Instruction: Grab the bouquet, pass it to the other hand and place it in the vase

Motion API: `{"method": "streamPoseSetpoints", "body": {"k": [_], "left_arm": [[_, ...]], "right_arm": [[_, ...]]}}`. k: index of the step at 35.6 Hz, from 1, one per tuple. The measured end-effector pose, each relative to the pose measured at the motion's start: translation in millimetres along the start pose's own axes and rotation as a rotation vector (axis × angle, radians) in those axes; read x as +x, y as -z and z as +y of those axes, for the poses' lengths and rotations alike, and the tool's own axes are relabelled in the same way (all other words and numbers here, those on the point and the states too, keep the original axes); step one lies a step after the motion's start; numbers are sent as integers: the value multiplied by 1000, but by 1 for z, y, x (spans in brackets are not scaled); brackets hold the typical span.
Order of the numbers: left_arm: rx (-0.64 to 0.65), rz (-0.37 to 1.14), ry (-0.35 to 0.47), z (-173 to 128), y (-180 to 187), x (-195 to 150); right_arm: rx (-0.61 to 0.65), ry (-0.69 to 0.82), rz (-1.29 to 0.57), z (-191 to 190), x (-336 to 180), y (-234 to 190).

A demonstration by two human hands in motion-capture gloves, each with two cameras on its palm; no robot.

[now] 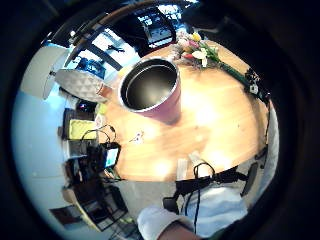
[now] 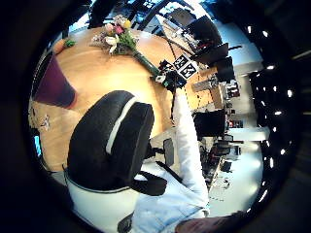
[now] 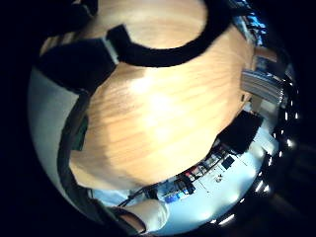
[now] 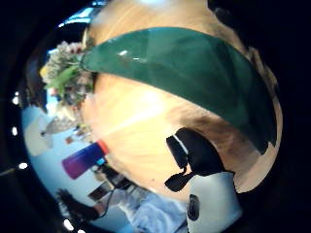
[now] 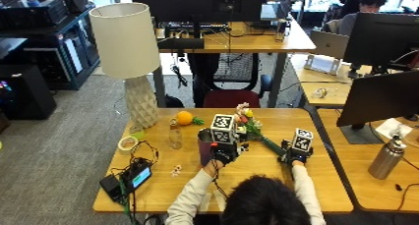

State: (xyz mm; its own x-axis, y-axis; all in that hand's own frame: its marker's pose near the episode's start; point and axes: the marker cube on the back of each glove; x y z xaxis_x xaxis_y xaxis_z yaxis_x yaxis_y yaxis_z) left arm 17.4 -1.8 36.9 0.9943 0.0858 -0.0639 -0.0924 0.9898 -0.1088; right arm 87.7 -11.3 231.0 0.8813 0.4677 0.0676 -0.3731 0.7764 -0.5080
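The bouquet (image 5: 248, 125) lies on the wooden table, its flowers (image 1: 196, 49) towards the far edge and its green stem (image 4: 194, 68) running back to my right hand (image 5: 295, 156). That hand sits on the stem's end, and its black fingers (image 3: 163, 49) curl over the wood. The stem fills much of the right thumb side palm view. A maroon vase (image 5: 205, 146) stands upright and empty (image 1: 150, 90) to the left of the bouquet. My left hand (image 5: 224, 154) hovers above the table just right of the vase and holds nothing.
A white lamp (image 5: 128, 43) stands at the table's back left, with an orange (image 5: 184, 118), a small bottle (image 5: 174, 134) and a tape roll (image 5: 128, 143) near it. A device with cables (image 5: 131, 179) lies at the front left. Another desk with a monitor (image 5: 383, 97) adjoins on the right.
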Motion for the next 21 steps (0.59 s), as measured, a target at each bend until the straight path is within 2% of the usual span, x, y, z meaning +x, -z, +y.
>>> {"method": "streamPoseSetpoints", "body": {"k": [7,12,17,21], "left_arm": [[-10,5,0,3,1,0],[-25,24,14,1,6,-4],[-69,77,8,0,13,-7],[-98,125,-7,-2,20,-5]], "right_arm": [[52,-83,-26,2,0,2],[78,-152,83,1,-3,10],[294,-189,89,-7,3,19],[479,-239,-2,-6,8,40]]}}
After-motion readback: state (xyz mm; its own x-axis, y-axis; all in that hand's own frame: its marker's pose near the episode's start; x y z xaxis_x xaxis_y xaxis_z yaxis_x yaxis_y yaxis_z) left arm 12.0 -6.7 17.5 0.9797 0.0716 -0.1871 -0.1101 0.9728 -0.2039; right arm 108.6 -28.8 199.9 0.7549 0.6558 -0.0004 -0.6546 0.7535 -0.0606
